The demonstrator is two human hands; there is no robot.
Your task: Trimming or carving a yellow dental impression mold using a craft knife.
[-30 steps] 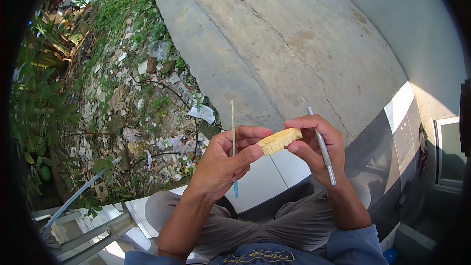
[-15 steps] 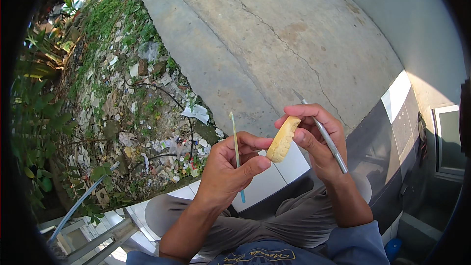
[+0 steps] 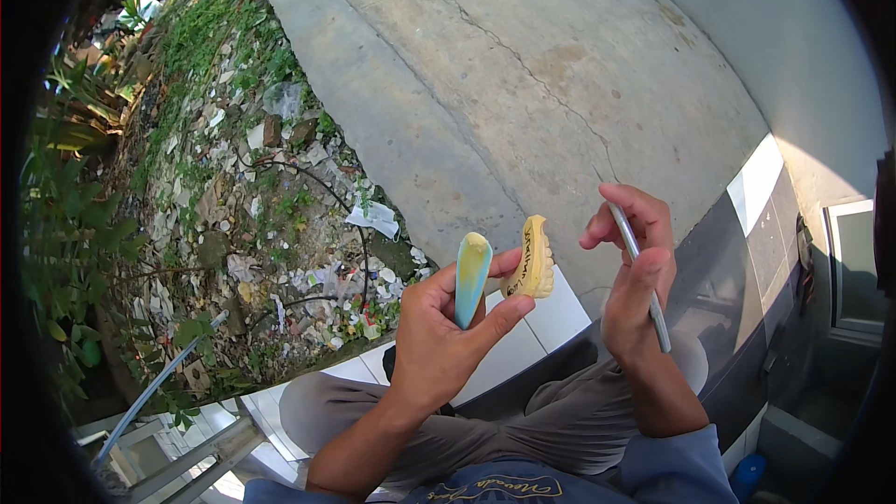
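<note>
Between the thumb and fingertips of my left hand (image 3: 434,341) is a yellowish plaster dental cast (image 3: 541,266). Its flat base with dark handwriting faces left, and the row of teeth faces right. The same hand also keeps a flat light-blue spatula (image 3: 473,280) upright against the fingers; its tip has a yellowish smear. My right hand (image 3: 642,285), a little apart from the cast, is closed loosely around a slim silver metal-handled knife (image 3: 660,327). The knife's thin blade points up and away, over the concrete, and its fingers do not touch the cast.
My crossed legs (image 3: 560,420) in grey trousers lie below the hands. White tiles (image 3: 504,355) edge the seat. Ahead spreads cracked concrete (image 3: 467,75). Rubble and litter (image 3: 280,252) with plants lie at left. A pale wall (image 3: 793,47) and dark tiles (image 3: 700,261) stand right.
My right hand has let go of the cast and moved right with the knife. My left hand has turned the cast, bringing its written base into view, and the spatula's broad face now shows.
</note>
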